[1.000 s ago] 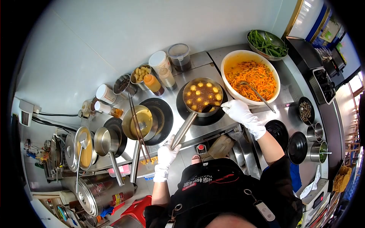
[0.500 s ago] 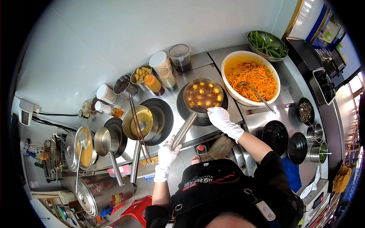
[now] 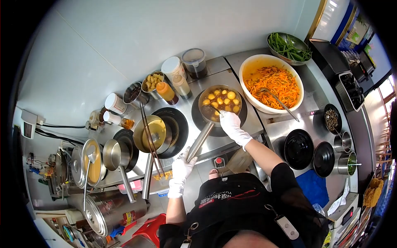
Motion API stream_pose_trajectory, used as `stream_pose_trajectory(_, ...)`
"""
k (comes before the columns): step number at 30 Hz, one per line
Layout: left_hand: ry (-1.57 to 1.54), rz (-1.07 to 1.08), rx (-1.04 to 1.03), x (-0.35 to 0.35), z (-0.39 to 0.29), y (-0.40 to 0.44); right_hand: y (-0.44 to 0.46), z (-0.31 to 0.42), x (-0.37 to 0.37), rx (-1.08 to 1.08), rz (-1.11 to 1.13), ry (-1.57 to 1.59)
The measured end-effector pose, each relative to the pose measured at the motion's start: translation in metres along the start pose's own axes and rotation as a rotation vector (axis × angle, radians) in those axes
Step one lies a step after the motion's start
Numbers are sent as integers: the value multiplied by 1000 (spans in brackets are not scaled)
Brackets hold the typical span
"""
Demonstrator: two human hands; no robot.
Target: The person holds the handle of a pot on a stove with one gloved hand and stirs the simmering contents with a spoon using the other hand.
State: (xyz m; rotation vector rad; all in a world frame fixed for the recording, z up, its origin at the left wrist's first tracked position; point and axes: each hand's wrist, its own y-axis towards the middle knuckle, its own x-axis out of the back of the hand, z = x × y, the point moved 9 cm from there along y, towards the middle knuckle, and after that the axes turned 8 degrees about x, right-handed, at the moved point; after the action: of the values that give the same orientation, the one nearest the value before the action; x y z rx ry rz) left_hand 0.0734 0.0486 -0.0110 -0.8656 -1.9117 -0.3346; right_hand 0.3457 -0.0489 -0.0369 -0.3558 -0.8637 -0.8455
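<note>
A steel saucepan (image 3: 225,87) of brown liquid stands on a round black burner plate (image 3: 242,118). Several round yellow pieces (image 3: 231,95) float in the liquid. My gloved left hand (image 3: 182,166) is closed on the end of the saucepan's handle (image 3: 202,140). Over the pan's near edge, my gloved right hand (image 3: 231,124) is closed on a thin dark utensil (image 3: 214,109); its tip is in the liquid, so I cannot tell its kind.
Left of me, another saucepan (image 3: 139,142) has long chopsticks (image 3: 148,132) across it. Sauce bottles (image 3: 166,91) and tubs line the wall. On the right are a white bowl (image 3: 244,70) of shredded carrot with a ladle, a bowl of greens (image 3: 289,48), and black bowls (image 3: 298,149).
My right hand has moved left and slightly toward me, drawing the utensil across the pan. The yellow pieces have shifted and show more plainly. My left hand stays on the handle.
</note>
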Motion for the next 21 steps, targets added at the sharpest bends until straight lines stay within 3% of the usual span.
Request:
stream_pose_trajectory(6, -11, -41, -48, 5, -6, -2, 15, -11, 7, 41, -90, 106)
stream_pose_trajectory(9, -24, -51, -55, 8, -9, -3, 18, -5, 47, 55, -74, 97)
stream_pose_trajectory(13, 9, -13, -15, 6, -7, -2, 22, -9, 91, 240, -82, 99)
stream_pose_trajectory(14, 8, -13, -16, 7, -8, -2, 18, -16, 100, 182, -59, 92)
stream_pose_trajectory(21, 32, -16, -43, 5, -8, -1, -7, -16, 152, 234, 55, -190)
